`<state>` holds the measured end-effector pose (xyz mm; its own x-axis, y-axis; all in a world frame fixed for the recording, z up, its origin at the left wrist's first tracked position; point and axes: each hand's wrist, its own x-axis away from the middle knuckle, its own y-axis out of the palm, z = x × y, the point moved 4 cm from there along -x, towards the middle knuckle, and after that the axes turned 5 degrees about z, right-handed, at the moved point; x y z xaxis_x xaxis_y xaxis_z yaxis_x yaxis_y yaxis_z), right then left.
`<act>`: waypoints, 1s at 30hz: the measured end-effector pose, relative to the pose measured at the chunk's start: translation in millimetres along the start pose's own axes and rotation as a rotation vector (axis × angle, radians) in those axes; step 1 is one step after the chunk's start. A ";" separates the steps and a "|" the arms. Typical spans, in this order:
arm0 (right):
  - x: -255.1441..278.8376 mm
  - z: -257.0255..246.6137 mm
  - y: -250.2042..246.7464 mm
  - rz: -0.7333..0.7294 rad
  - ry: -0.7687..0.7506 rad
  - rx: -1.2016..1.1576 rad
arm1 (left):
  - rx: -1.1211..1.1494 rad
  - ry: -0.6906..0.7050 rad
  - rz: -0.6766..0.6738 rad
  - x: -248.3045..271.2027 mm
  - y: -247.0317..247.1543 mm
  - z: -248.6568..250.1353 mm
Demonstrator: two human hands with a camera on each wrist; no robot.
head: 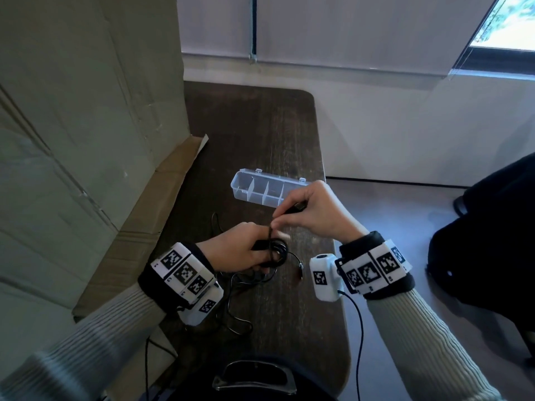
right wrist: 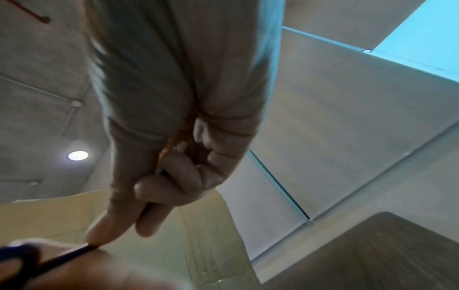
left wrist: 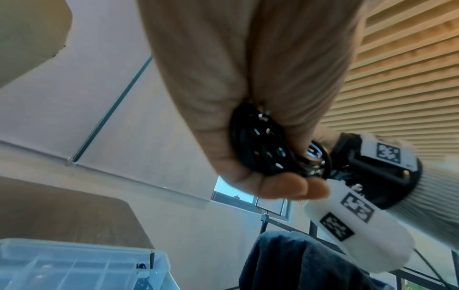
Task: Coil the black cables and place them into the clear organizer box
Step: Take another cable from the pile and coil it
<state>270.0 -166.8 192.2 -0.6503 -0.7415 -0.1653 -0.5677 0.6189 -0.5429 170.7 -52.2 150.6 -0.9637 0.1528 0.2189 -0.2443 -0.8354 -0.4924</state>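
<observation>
Coiling step: left hand point(head: 236, 250) grips coiled cable point(head: 275, 253); right hand point(head: 315, 209) pinches its plug end point(head: 295, 208). Next, probably tuck end, move to box point(head: 260, 188).

from my feed i see a dark wood-grain bench point(head: 289, 134) with rounded corners, pushed up beside a tall cardboard sheet point(head: 86, 111) on the left. behind it hangs a pale roller blind point(head: 347, 30) with a bead chain point(head: 253, 27), and a strip of bright window point(head: 509, 24) shows at the top right. the floor point(head: 405, 212) is grey. overhead, the left wrist view shows a slatted wooden ceiling point(left wrist: 410, 58); the right wrist view shows a round ceiling light point(right wrist: 78, 155).
</observation>
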 end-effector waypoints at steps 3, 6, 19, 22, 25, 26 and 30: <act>-0.2 20.9 -3.3 0.047 0.088 -0.082 | 0.055 0.084 0.064 0.3 2.0 4.9; 3.2 36.4 -0.3 0.073 0.140 -0.202 | 0.022 0.186 0.143 0.3 -0.2 9.1; 27.1 44.0 39.9 0.314 0.163 -0.182 | -0.347 0.233 0.627 -26.0 -22.6 -12.4; 30.0 33.5 40.0 0.370 0.050 0.043 | -0.377 0.248 0.714 -28.7 -18.4 -11.2; 34.1 24.8 39.7 0.440 -0.054 0.234 | -0.359 0.203 0.741 -33.0 -13.6 -9.7; 34.7 24.3 40.0 0.474 -0.071 0.262 | -0.356 0.177 0.739 -35.0 -11.3 -10.0; 36.7 25.3 41.7 0.553 -0.072 0.263 | -0.328 0.104 0.720 -40.0 -4.6 -14.3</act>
<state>235.2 -174.7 142.7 -0.7716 -0.3501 -0.5311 -0.0061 0.8390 -0.5441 208.8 -47.0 132.0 -0.8980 -0.3030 -0.3190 0.4383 -0.5518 -0.7095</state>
